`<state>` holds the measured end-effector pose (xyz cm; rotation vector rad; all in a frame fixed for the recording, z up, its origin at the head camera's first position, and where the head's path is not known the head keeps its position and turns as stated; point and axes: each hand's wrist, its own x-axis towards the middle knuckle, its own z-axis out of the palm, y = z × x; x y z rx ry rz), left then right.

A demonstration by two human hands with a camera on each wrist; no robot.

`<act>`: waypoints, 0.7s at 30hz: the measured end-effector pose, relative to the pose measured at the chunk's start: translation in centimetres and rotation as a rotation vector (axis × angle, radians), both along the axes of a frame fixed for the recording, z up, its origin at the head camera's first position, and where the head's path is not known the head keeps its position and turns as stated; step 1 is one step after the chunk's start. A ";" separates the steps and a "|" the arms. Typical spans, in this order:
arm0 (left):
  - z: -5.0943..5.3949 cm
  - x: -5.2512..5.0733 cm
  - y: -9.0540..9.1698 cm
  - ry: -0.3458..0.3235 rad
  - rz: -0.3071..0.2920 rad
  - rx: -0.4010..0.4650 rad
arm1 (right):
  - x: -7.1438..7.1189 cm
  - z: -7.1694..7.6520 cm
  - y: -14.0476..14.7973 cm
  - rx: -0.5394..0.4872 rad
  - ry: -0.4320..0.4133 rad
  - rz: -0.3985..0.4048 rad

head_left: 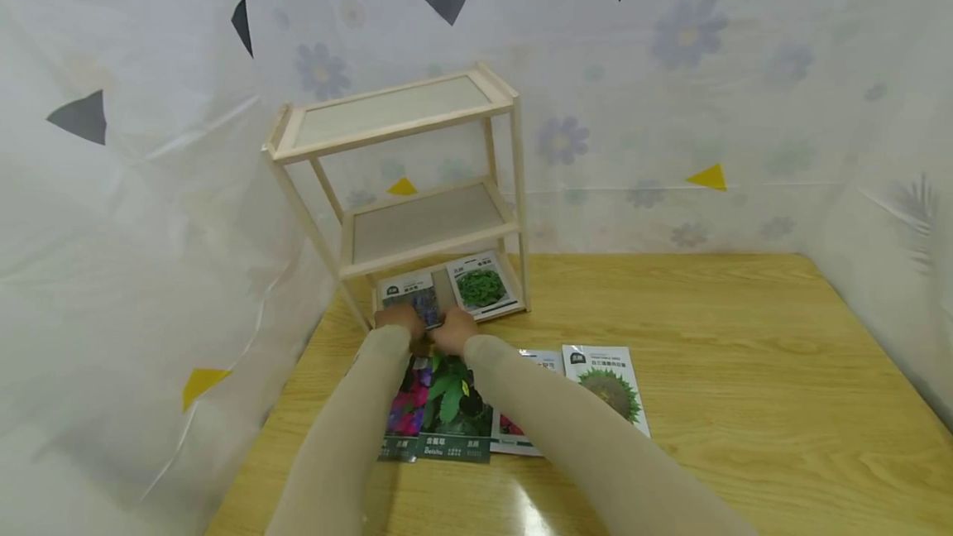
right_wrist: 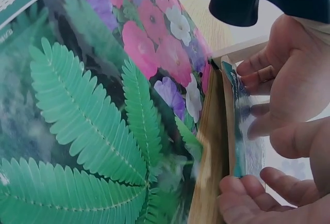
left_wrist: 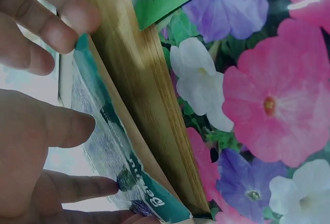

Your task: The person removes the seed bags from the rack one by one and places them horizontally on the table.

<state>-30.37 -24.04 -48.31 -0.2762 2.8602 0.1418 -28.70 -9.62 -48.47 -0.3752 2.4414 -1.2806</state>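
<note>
A seed packet with purple-blue flowers (head_left: 419, 294) leans at the left of the bottom tier of a pale wooden rack (head_left: 387, 139). My left hand (head_left: 399, 318) holds its lower left edge, with fingertips on the printed front. At the lower right corner, my right hand (head_left: 454, 332) grips the same packet between fingers and thumb. Its green lower band (left_wrist: 134, 167) stands just above the rack's front edge in the left wrist view. Beside it on that tier rests a seed packet with a green leafy plant (head_left: 480, 286).
Before the rack on the wooden table (head_left: 744, 370) lie a petunia packet (head_left: 403, 424), a packet with fern-like green leaves (head_left: 456, 416), a partly covered white-edged packet (head_left: 514, 441) and a packet with a round spiky flower head (head_left: 610, 391). A patterned sheet (head_left: 610, 89) hangs behind.
</note>
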 end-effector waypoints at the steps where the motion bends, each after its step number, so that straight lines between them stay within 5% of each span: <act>1: 0.0 0.0 0.0 0.004 -0.002 -0.007 | 0.1 0.1 0.0 -0.003 0.003 -0.001; 8: -0.6 -0.2 -0.1 0.053 0.029 -0.031 | -0.2 -0.4 0.0 -0.051 -0.011 -0.026; 14: -0.4 0.4 -0.3 0.124 0.094 0.097 | -0.3 -0.7 -0.1 -0.092 -0.051 -0.050; 21: -0.6 0.2 -0.8 0.143 0.136 0.154 | -0.1 -0.9 0.1 -0.139 0.018 -0.061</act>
